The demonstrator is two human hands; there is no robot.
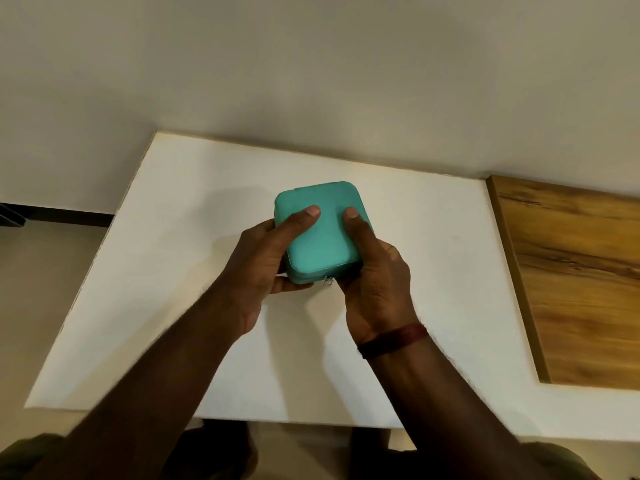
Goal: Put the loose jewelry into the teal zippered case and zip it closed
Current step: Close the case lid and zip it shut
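Teal case (320,242), seemingly zipped, is being grasped by left grip (258,268) and right grip (372,275) over table (433,271) centre; probably the final step, with setting down being called for next.

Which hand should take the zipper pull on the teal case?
Probably the right hand: it lies right beside the zipper pull on the near edge of the teal case. The left hand cups the case's left side, steadying it.
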